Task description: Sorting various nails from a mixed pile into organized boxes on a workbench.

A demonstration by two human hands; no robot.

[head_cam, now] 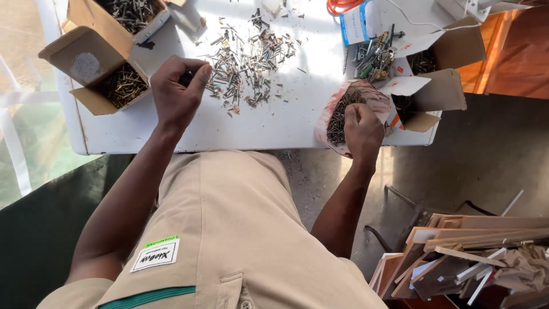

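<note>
A loose heap of mixed screws (249,63) is spread over the middle of the white table (200,129). My left hand (177,94) rests at the heap's left edge, its thumb and fingers pinched together on a small screw that is barely visible. My right hand (361,130) is at the table's right front, fingers curled down into a pink plastic bag (374,97) full of dark nails; what the fingers hold is hidden.
Open cardboard boxes of screws stand at the left (117,84) and back left (132,12). More open boxes (440,86) and a pile of metal fittings (374,57) sit at the right. Wooden offcuts (457,252) lie on the floor at lower right.
</note>
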